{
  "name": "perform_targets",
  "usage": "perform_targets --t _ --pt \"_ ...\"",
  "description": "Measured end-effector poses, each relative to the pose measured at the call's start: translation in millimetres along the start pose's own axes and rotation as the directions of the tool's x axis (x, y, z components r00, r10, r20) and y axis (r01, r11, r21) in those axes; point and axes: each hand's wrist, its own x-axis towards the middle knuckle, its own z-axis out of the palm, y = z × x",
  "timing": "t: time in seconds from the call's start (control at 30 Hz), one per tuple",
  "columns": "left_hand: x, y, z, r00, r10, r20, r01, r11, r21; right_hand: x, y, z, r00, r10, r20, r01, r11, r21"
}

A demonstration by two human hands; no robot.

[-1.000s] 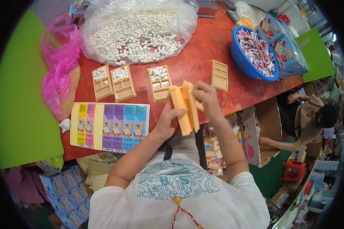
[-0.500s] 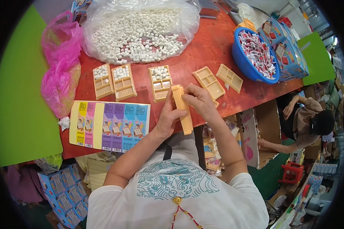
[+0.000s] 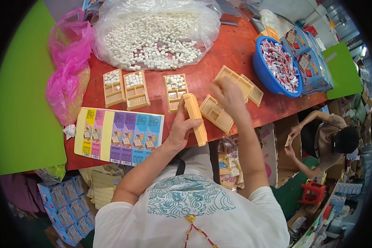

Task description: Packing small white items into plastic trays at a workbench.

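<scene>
Head view, half a second on: the stack of tan trays (image 3: 194, 118) in the left hand (image 3: 182, 128) has grown thinner, and one more empty tray (image 3: 216, 113) now lies flat on the red table (image 3: 231, 49), just right of that stack. The left hand's fingers are wrapped around the stack, holding it on edge over the table's near edge. The right hand (image 3: 227, 93) has lifted away from the stack and now hovers above the laid-out trays, blurred by motion; whether its fingers pinch anything I cannot tell. Two more empty trays (image 3: 239, 82) lie side by side beyond it, where they lay before. Farther left, three trays partly filled with small white blocks (image 3: 136, 89) sit in a row, unchanged, below a large clear bag of the same white blocks (image 3: 157, 37). A pink bag (image 3: 68, 78) slumps at the table's left end, and a sheet of coloured printed cards (image 3: 118, 134) lies at the near left. A blue basin of wrapped sweets (image 3: 277, 66) stands at the right. Green boards flank the table, blue boxes are stacked on the floor at lower left, and another person (image 3: 330, 136) crouches by cartons at the right.
</scene>
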Motion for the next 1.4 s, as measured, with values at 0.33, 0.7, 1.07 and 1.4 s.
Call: perform_targets --t 0.33,0.7,1.07,1.4 --pt "-1.2 5.5 6.3 0.998 0.028 0.049 -0.024 0.995 -0.092 -27.6 -23.5 18.4 0.946 0.173 0.273 -0.323 0.513 0.795" --pt "-1.7 6.1 2.1 1.000 0.005 -0.004 -0.005 1.000 0.002 -9.9 -33.9 1.9 0.986 -0.066 0.152 0.004 0.927 0.375" --pt "-0.7 9.0 -1.7 0.998 0.066 0.025 -0.062 0.988 -0.144 -9.8 -20.4 8.8 0.976 0.176 0.129 -0.208 0.572 0.794" --pt "-0.6 6.0 -6.4 0.999 0.028 -0.030 -0.029 1.000 -0.011 -6.9 -34.4 20.9 0.987 -0.095 0.130 0.049 0.945 0.323"
